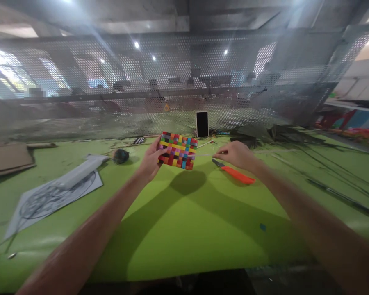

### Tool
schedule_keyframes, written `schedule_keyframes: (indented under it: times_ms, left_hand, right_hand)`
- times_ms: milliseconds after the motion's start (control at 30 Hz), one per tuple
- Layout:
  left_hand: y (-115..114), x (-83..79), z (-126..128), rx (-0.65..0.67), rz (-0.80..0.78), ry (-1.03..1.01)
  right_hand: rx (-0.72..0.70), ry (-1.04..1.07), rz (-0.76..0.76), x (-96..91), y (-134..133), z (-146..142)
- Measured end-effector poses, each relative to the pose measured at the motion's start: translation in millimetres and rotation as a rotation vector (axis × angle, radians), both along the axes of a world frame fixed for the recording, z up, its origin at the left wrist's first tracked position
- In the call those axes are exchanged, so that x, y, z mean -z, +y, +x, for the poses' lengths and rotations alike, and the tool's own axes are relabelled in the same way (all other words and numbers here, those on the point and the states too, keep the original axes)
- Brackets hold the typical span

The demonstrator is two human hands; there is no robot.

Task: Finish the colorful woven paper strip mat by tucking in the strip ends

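A multicoloured, flat rectangular piece of woven strips [177,150] is held up above the lime-green, smooth-covered tabletop [184,241], its left edge gripped by the left hand [153,157]. With its right side unsupported, a sharp tug could twist it. The right hand [232,155] has fingertips drawn together, contents unclear; dropping carelessly, it might knock the long orange-handled, dark-tipped tool [238,175] just below.

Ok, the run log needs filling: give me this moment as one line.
left hand: holds woven piece | right hand: near orange tool, grip unclear | table: green, paper sheet at left
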State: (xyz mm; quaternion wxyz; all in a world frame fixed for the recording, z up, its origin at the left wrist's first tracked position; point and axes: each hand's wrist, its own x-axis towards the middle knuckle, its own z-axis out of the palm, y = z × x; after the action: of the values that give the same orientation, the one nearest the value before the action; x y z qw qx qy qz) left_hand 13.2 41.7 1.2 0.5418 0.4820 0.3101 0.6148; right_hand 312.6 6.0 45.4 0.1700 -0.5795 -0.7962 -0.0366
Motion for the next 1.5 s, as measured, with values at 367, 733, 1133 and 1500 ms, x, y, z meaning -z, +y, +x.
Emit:
schedule_keyframes:
  times_ms: [367, 733, 1133, 1500]
  left_hand:
    - [-1, 1.9, -1, -0.015, -0.165, -0.126]
    - [0, 5.3, -1, -0.017, -0.146, 0.009]
    - [-12, -2.4, 6, -0.009, -0.053, 0.030]
    - [-17, 8.6, 15, -0.083, 0.118, 0.225]
  right_hand:
    - [-0.062, 0.119, 0.064, 9.2, 1, -3]
    - [-0.159, 0.190, 0.067, 16.4, 6, -4]
    - [-0.227, 0.306, 0.055, 20.5, 10, -2]
    - [-0.230, 0.229, 0.013, 11.3, -8, -17]
